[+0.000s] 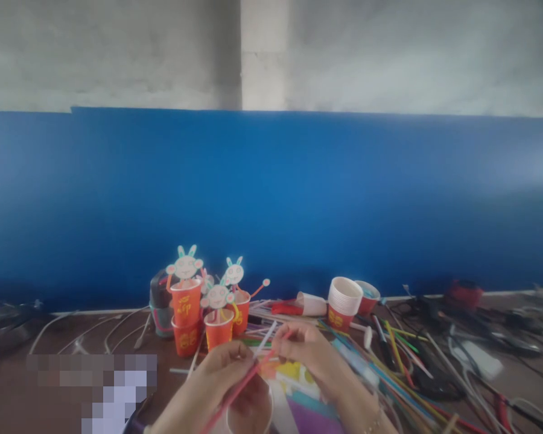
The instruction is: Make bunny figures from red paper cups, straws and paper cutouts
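My left hand (pixel 226 374) is closed in a pinch around a thin pink-red straw (pixel 238 390), which slants from the bottom edge up toward the right. A thin white straw (pixel 265 341) sticks up from the same fingertips. My right hand (pixel 301 355) pinches the upper end of the pink-red straw. Below both hands stands a paper cup (pixel 272 402), seen from above and partly hidden by my left hand. Just beyond, a red paper cup (pixel 218 328) carries a paper rabbit-like figure (pixel 218 295).
Stacked red cups (pixel 186 307) with another figure stand at left. Nested cups (pixel 344 301) stand at right, near a tipped cup (pixel 311 304). Colourful sticks (pixel 396 386), cables (pixel 466 361) and a white mouse-like object (pixel 482 360) crowd the right. A blue panel (pixel 271 199) rises behind.
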Demonstrator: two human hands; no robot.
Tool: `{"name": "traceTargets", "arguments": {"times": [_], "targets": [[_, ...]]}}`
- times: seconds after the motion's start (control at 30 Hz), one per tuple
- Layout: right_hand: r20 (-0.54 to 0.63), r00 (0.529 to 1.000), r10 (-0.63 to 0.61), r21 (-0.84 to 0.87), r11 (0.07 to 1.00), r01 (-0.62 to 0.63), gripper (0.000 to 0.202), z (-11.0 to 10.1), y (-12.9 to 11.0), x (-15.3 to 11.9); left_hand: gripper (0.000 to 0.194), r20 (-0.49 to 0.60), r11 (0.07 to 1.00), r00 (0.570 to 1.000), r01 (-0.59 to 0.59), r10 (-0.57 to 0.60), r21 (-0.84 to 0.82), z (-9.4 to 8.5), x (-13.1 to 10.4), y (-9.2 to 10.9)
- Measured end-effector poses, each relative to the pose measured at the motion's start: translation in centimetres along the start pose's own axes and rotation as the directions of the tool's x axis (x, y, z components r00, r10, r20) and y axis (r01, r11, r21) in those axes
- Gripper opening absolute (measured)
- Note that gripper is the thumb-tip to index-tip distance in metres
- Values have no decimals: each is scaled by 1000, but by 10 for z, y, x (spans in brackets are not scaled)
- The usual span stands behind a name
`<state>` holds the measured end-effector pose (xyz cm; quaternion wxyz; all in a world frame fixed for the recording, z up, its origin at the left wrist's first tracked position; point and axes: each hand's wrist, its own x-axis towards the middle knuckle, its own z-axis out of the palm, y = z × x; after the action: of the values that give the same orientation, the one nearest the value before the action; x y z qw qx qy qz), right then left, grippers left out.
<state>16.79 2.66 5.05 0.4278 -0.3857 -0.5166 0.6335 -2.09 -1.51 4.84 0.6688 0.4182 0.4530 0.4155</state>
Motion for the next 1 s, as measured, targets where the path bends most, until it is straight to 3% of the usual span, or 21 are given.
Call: {"name": "traceTargets", "arguments": {"times": [0.17,0.37,0.77,1.0], "targets": [[18,1000,-8,-28,1000,9,35,11,-6,-3,31,106,991,991,90,-79,-97,8,-3,-6],[-20,1000,12,-25,1000,-13,38,13,-10,-6,33,245,979,958,179,-150,-100,8,-3,-5],[-32,992,-124,-214,970,114,37,7,-9,-3,38,264,989,956,145,-130,-38,9,0,-8],[-88,991,-105,-223,971,83,41,4,-11,-4,42,278,990,951,143,-137,-3,6,1,-13]]}}
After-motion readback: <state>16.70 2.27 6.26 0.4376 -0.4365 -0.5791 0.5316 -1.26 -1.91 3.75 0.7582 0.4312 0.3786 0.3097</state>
